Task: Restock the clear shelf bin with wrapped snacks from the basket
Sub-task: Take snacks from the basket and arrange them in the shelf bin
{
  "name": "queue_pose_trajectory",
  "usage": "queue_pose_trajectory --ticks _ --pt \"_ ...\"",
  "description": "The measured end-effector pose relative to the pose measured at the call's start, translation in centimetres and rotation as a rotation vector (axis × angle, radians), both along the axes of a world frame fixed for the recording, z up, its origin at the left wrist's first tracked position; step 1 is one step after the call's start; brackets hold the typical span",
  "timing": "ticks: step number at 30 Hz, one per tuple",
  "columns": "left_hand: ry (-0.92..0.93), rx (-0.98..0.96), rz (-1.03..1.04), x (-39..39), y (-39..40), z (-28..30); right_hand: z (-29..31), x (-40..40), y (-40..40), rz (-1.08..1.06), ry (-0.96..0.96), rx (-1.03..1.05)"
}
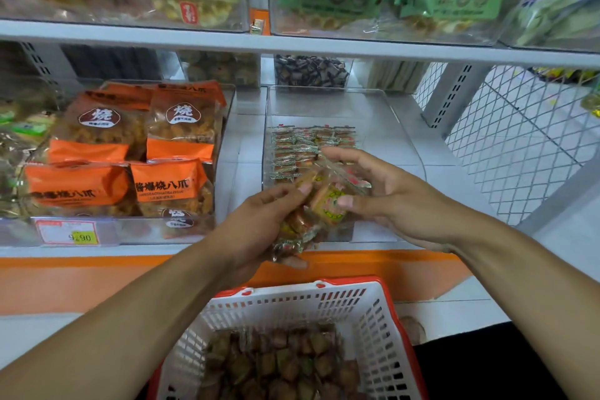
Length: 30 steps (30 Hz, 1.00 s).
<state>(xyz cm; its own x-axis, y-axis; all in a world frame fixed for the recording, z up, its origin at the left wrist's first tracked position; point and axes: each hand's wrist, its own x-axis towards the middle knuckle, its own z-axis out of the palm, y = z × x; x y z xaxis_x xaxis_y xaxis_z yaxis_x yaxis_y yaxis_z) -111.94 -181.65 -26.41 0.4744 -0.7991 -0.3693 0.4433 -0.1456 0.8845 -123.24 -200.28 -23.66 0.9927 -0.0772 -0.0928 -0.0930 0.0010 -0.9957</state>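
Both hands are gripping a bunch of wrapped snacks [319,204] at the front edge of the clear shelf bin [402,140]: the left hand [259,224] curling beneath, the right hand [386,195] pinching the top. More are sitting in the white basket [373,312] below.

The white shelf [246,140] carries the clear shelf bin [402,146] beside a bin of orange packets [168,185].

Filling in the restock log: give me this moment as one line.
left hand: grips wrapped snacks | right hand: grips same bunch | clear shelf bin: partly filled | basket: snacks remain
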Motion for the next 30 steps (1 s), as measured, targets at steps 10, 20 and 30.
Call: queue_pose_trajectory --ticks 10,20,30 --pt "-0.074 0.015 0.149 -0.5 -0.4 -0.1 -1.0 0.5 1.7 -0.170 0.015 0.332" --pt "-0.234 0.067 0.094 -0.5 0.0 -0.4 -1.2 0.2 1.5 0.051 0.158 0.223" --pt "-0.206 0.103 0.128 0.0 -0.9 -0.9 0.1 0.0 -0.1 0.038 0.126 -0.133"
